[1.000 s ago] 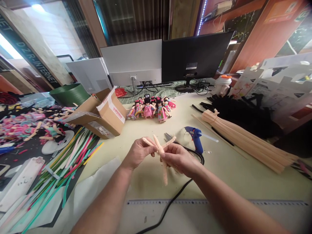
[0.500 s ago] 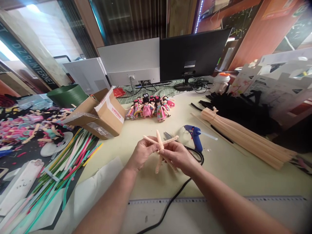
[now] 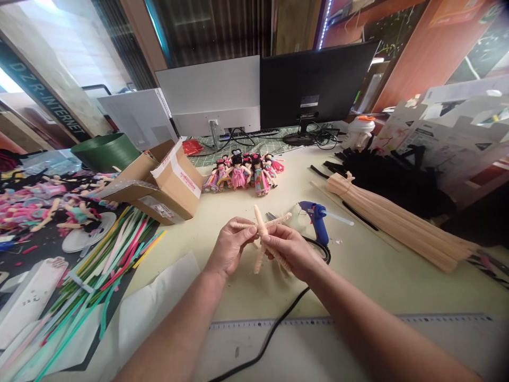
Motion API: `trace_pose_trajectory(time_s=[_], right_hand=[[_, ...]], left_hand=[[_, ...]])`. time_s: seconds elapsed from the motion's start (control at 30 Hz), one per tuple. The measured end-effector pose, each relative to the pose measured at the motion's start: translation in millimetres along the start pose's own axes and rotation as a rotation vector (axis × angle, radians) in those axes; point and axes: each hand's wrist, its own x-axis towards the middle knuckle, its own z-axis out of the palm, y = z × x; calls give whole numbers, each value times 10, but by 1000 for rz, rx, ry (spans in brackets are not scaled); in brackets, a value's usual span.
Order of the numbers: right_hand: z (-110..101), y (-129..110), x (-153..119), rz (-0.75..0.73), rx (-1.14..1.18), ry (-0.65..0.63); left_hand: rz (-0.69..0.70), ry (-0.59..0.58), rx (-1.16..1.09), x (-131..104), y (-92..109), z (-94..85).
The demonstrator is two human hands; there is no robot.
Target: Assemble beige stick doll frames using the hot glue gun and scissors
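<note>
Both hands hold a beige pipe-cleaner figure (image 3: 260, 218) above the table, with a thick stem pointing up, two arms out to the sides and two legs hanging down. My left hand (image 3: 234, 241) pinches it near the middle from the left, thumb in front. From the right, my right hand (image 3: 289, 248) grips it just below the centre, its thumb close to the left one. Fingers hide part of the figure's middle. Behind the hands lie the tips of scissors (image 3: 272, 216). A blue glue gun (image 3: 317, 217) with a clear glue stick rests to the right.
A bundle of beige pipe cleaners (image 3: 397, 220) and a black pile (image 3: 392, 178) lie right. Several finished dolls (image 3: 239, 175) stand at the back beside a cardboard box (image 3: 170, 185). Coloured pipe cleaners (image 3: 99, 270) lie left. A ruler (image 3: 302, 322) and a black cable (image 3: 274, 331) are in front.
The figure has turned slightly in my hands, its left arm now lower and more hidden by my left fingers. Both hands stay closed on it. The view has shifted a little.
</note>
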Motion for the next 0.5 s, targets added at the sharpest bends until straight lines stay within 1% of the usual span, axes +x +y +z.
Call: trace_pose_trajectory(time_s=[0.1, 0.2, 0.27, 0.37, 0.43, 0.5], right_hand=[[-5, 25, 13, 4, -2, -13], [2, 17, 7, 45, -30, -21], [10, -18, -9, 98, -81, -20], [25, -91, -37, 174, -215, 2], [35, -126, -48, 194, -277, 10], [44, -137, -50, 187, -285, 13]], left_hand=[[-61, -66, 117, -11, -26, -1], [-52, -120, 210, -4, -28, -24], [-35, -97, 199, 9, -12, -54], [-49, -50, 143, 32, 18, -104], [-53, -36, 122, 42, 31, -127], [-48, -43, 119, 44, 41, -132]])
